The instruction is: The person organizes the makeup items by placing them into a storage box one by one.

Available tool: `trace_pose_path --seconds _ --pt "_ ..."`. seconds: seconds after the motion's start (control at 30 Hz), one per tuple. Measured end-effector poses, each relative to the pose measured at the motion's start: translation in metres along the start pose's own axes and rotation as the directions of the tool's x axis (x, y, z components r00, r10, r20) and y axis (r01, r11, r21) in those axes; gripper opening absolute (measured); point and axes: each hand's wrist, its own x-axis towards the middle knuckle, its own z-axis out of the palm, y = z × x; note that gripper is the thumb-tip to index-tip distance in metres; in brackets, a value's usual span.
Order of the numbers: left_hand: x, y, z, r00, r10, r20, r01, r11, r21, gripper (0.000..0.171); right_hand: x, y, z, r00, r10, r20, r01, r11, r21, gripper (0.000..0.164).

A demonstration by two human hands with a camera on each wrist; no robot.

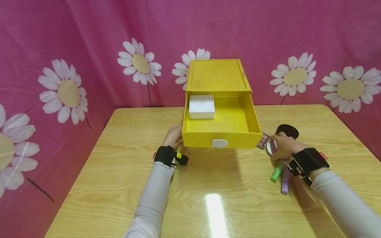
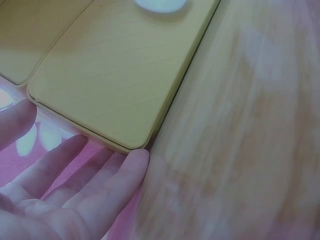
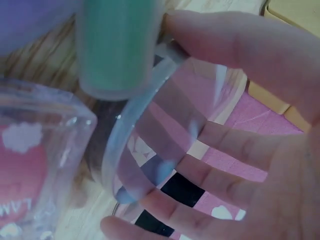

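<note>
Sleeves (image 1: 156,188) extend over the near edge of the table (image 1: 119,185), each ending at a black wrist strap (image 1: 315,160). Reference item: the round mirror (image 1: 269,148), at the right of the table. Right hand (image 1: 287,147): spread wide around the mirror, thumb at one edge, fingers toward the other, holding it. This span presumably balances the disc across its width. Whether it is lifted clear of the table, I cannot tell.

Adjacent items: a palette (image 1: 263,140) just left of the mirror; a dark round object (image 1: 287,130) on the far side of the hand; a green tube (image 1: 277,170) and a purple tube (image 1: 284,182) on the near side.

Farther left, the yellow drawer (image 1: 196,139) projects toward the near side from its housing (image 1: 218,74). A white box (image 1: 201,106) sits inside, at the left wall. Left hand (image 1: 174,135): fingers extended, tips touching the drawer front's left edge, gripping nothing; this contact probably steadies the unit. A pink curtain (image 1: 238,29) closes the far side.

Obscured: the right hand covers part of the mirror and the tubes' far ends. From the right wrist, a clear bottle (image 3: 50,165) is cut off, its lettering incomplete. I cannot identify the dark object.
</note>
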Motion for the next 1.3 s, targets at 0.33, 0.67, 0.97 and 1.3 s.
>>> trace_pose_path --seconds 0.33,0.67,0.97,1.3 --pt "0.002 0.0 0.0 1.0 0.0 -0.001 0.001 1.0 0.014 0.035 -0.001 -0.004 -0.002 0.998 0.054 0.017 -0.054 0.998 0.025 0.08" --pt "-0.001 0.002 0.001 1.0 -0.011 0.004 0.011 1.0 0.011 0.034 -0.001 0.003 0.002 1.0 -0.004 -0.027 0.004 1.0 0.004 0.076" --pt "0.003 -0.001 0.0 1.0 -0.019 -0.005 0.019 1.0 0.023 0.036 -0.006 -0.002 -0.026 0.993 -0.098 -0.058 0.101 0.994 0.037 0.063" --pt "0.002 0.001 -0.001 1.0 -0.026 -0.004 0.026 0.999 0.043 0.038 -0.013 -0.015 -0.098 0.993 -0.12 -0.02 0.121 0.991 0.052 0.067"
